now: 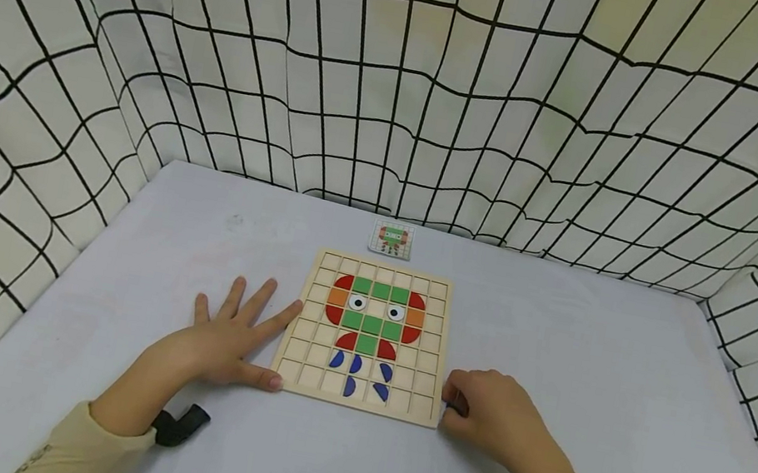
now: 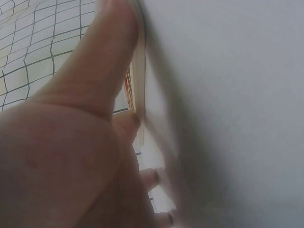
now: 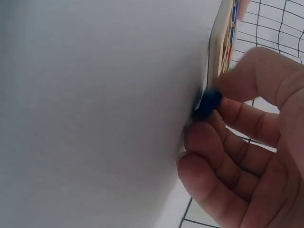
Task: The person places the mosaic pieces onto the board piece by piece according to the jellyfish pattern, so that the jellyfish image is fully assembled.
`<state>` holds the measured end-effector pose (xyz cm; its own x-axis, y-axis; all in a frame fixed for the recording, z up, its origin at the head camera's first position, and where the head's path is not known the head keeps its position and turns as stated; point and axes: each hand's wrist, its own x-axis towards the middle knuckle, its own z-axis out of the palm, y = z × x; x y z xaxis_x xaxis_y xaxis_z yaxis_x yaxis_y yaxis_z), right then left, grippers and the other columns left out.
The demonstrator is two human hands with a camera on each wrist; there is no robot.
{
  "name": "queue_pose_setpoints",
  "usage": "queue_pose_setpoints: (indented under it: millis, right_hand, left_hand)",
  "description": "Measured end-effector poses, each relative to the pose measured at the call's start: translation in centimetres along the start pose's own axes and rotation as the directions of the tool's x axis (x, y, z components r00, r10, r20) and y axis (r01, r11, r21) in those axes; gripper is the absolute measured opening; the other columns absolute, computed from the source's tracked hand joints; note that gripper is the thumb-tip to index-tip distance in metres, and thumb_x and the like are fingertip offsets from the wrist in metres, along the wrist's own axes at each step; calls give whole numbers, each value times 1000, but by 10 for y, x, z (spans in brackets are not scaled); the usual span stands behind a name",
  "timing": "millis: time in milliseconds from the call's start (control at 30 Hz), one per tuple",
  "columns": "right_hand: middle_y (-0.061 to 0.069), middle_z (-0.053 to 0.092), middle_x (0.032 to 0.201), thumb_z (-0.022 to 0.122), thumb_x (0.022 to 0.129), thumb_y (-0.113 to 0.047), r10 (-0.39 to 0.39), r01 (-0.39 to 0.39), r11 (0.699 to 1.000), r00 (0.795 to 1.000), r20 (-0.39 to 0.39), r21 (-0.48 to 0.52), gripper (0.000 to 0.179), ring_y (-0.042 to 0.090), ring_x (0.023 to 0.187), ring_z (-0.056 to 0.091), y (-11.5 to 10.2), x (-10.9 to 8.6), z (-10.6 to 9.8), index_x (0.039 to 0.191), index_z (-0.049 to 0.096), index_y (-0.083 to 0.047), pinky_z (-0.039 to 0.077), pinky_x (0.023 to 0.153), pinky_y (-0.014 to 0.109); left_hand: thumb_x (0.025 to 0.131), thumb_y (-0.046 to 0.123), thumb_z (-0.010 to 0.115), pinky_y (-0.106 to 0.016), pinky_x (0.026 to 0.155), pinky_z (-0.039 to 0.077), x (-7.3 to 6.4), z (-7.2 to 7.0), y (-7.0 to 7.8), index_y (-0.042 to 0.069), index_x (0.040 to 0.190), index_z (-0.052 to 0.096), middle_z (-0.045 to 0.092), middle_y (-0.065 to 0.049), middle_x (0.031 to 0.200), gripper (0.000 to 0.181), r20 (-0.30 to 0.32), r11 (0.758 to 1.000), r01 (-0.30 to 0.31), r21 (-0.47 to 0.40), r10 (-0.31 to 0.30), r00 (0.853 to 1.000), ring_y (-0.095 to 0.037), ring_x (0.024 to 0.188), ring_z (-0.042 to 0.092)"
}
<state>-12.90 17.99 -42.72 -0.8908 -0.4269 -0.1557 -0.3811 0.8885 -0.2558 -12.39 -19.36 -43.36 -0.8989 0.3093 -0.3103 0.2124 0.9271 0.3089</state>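
Observation:
A square wooden grid board (image 1: 422,400) lies on the white table. Red, green and orange tiles and two eye tiles form a figure on it, with several blue half-round pieces (image 1: 355,364) below. My left hand (image 1: 219,344) is spread out flat-fingered, thumb and index fingertip at the board's left edge. Just off the right edge, my right hand (image 1: 488,416) pinches a small blue piece (image 3: 209,102) between thumb and fingers, low over the table. The fingers hide part of that piece.
A small picture card (image 1: 391,239) showing a similar figure lies behind the board. Black netting (image 1: 400,71) over white sheeting stands along the back and sides of the table (image 1: 595,351).

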Motion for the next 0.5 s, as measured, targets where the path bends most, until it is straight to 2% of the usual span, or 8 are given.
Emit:
queue_pose_setpoints:
  millis: [167,233,300,333,367,433,500]
  right_hand:
    - [-12,50,59,67,77,-10,41,-40,998,999,-12,58,14,7,58,46,-1,3,-3,79,67,-24,39,55,26]
    - [-11,52,61,66,80,-9,49,-43,988,998,-38,145,14,8,60,47,0,4,-5,81,70,-23,39,55,25]
    - [-9,57,67,63,84,-8,51,-31,955,997,-61,296,17,10,63,49,0,7,-7,87,74,-21,41,55,25]
    - [-6,59,69,61,88,-7,43,-16,923,997,-63,385,19,11,64,51,0,8,-8,92,75,-19,43,55,25]
    - [-2,61,72,59,91,-7,27,5,875,998,-59,484,21,13,65,53,-1,10,-10,98,76,-17,45,56,26]
    - [5,64,81,54,96,-7,-9,33,746,999,-40,665,24,16,68,57,-3,13,-12,108,75,-11,51,59,27]
    - [11,63,87,51,99,-7,-44,36,616,999,-12,787,26,18,69,59,-6,17,-12,115,71,-5,54,63,28]
  left_hand:
    - [73,72,71,-86,98,-4,0,0,1,27,160,21,-1,-24,166,111,-1,1000,-5,6,5,1000,-59,145,-9]
    - [73,72,71,-86,98,-4,0,-1,0,27,160,20,-2,-24,166,111,2,1000,-3,2,3,1000,-59,145,-10]
    - [72,72,71,-86,98,-5,0,-1,0,27,161,20,-2,-24,166,111,2,1000,-4,-3,4,1000,-59,145,-10]
    - [72,72,71,-86,98,-5,0,-1,0,27,161,20,-2,-24,166,111,3,1000,-5,-4,5,1000,-59,145,-10]
    - [72,72,71,-86,98,-5,0,-1,0,27,161,20,-2,-24,166,111,5,1000,-4,-5,4,1000,-59,145,-11]
    - [72,73,70,-86,98,-5,0,-1,0,27,161,20,-2,-24,166,112,9,1000,-3,-7,3,1000,-59,145,-11]
    - [72,73,70,-86,98,-6,1,-1,0,27,161,20,-2,-24,166,112,14,1000,-1,-8,1,1000,-59,145,-11]
